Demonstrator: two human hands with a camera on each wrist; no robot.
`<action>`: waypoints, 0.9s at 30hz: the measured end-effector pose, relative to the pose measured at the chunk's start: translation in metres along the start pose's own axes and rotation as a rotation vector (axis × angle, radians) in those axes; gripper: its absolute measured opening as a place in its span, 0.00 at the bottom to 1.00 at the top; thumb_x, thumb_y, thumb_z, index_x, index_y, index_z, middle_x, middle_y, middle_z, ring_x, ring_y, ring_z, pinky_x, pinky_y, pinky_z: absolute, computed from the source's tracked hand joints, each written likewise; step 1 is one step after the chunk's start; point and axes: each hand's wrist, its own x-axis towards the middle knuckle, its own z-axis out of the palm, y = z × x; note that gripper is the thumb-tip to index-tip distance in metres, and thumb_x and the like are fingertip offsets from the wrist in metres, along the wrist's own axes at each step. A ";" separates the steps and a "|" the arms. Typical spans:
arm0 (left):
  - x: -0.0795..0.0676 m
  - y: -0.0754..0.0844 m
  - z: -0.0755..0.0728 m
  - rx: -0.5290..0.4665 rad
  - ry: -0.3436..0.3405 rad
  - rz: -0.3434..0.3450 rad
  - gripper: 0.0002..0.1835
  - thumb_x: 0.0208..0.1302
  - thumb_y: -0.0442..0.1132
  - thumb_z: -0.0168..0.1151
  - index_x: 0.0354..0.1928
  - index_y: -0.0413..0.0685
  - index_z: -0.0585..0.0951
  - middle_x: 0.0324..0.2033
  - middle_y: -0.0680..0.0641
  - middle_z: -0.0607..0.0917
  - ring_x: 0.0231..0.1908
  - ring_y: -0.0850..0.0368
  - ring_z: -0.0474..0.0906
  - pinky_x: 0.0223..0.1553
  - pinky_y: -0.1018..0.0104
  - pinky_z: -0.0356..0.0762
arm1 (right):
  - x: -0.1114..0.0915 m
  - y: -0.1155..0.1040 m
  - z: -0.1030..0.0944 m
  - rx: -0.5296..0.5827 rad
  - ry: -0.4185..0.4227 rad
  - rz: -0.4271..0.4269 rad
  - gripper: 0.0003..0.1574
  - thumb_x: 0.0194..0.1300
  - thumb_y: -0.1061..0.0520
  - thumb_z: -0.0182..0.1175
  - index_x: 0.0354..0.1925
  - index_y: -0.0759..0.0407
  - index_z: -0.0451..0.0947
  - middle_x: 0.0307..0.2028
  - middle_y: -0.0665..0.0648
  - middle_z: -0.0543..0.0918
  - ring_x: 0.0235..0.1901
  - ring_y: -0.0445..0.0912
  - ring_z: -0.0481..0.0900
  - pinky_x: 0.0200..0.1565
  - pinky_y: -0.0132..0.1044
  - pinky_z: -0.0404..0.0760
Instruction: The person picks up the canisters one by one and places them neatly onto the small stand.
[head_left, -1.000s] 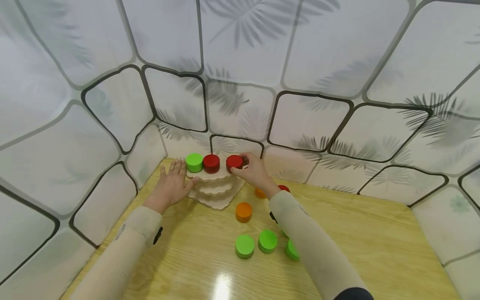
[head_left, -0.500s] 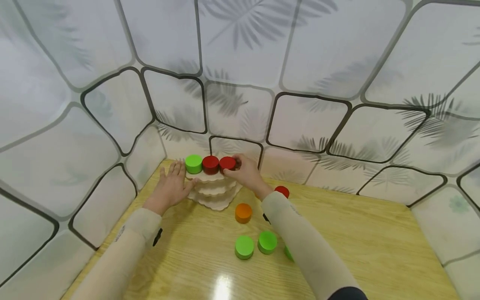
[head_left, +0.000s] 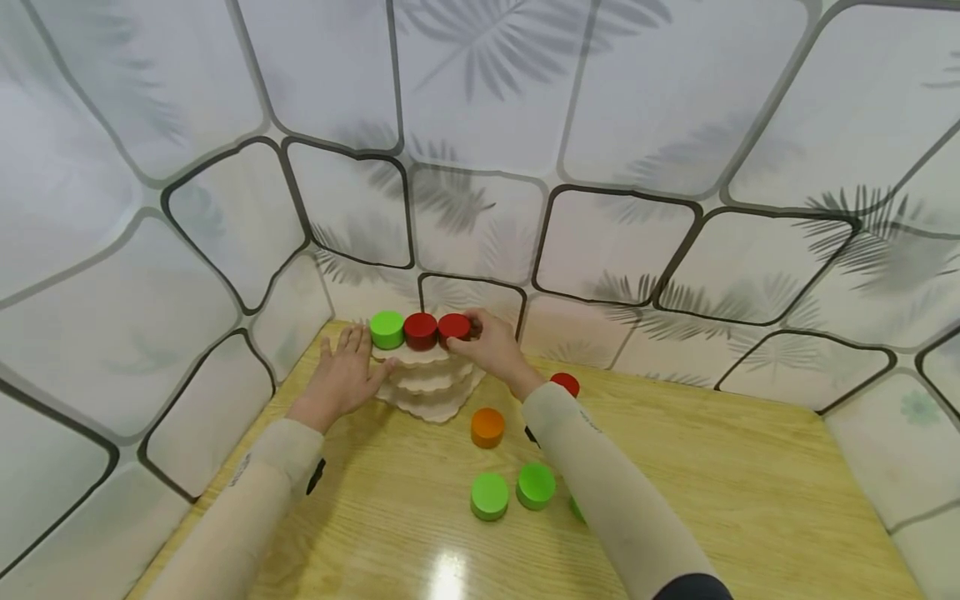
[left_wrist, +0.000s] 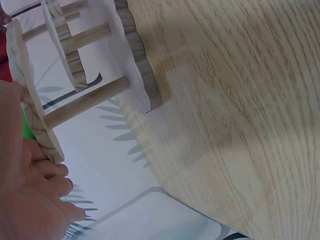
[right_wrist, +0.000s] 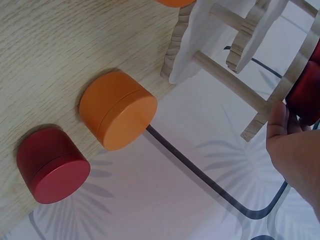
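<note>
My right hand (head_left: 491,343) pinches a red round tin (head_left: 453,327) between thumb and fingers, at the right end of the top tier of a pale, scallop-edged wooden stand (head_left: 427,406). The tin sits right up against a second red tin (head_left: 421,332); left of that is a green tin (head_left: 387,330). My left hand (head_left: 341,379) lies at the left end of the top tier, fingers extended and thumb along its front. In the left wrist view its fingers (left_wrist: 57,185) are by the end of the top board (left_wrist: 35,107).
On the wooden table (head_left: 712,467) stand an orange tin (head_left: 487,427), several green tins (head_left: 490,497) and another red tin (head_left: 565,384), partly behind the right sleeve. The right wrist view shows a further orange tin (right_wrist: 117,110) near the stand. Patterned walls (head_left: 480,221) border the table.
My right hand has slid the red tin left along the top tier, closing the gap to the other red tin, and now stays there. My left hand has stayed in place.
</note>
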 end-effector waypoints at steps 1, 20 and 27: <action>0.000 0.000 0.000 -0.002 0.000 -0.001 0.50 0.82 0.66 0.38 0.80 0.23 0.50 0.81 0.25 0.50 0.81 0.27 0.46 0.76 0.22 0.42 | 0.000 0.000 0.000 -0.001 -0.001 0.000 0.33 0.67 0.51 0.72 0.66 0.58 0.77 0.56 0.58 0.87 0.55 0.51 0.83 0.59 0.46 0.83; 0.002 -0.001 0.001 0.008 0.009 0.007 0.51 0.82 0.67 0.38 0.80 0.24 0.50 0.81 0.26 0.50 0.81 0.27 0.47 0.76 0.21 0.43 | -0.015 0.015 -0.024 0.019 -0.038 -0.095 0.44 0.67 0.53 0.70 0.76 0.62 0.67 0.68 0.63 0.78 0.62 0.58 0.80 0.64 0.51 0.81; 0.001 -0.002 0.001 0.002 0.000 0.003 0.51 0.82 0.67 0.38 0.80 0.23 0.50 0.81 0.25 0.50 0.81 0.27 0.46 0.76 0.21 0.42 | -0.025 0.026 -0.036 0.014 -0.009 -0.112 0.41 0.67 0.52 0.72 0.73 0.64 0.71 0.66 0.65 0.80 0.62 0.59 0.80 0.65 0.55 0.80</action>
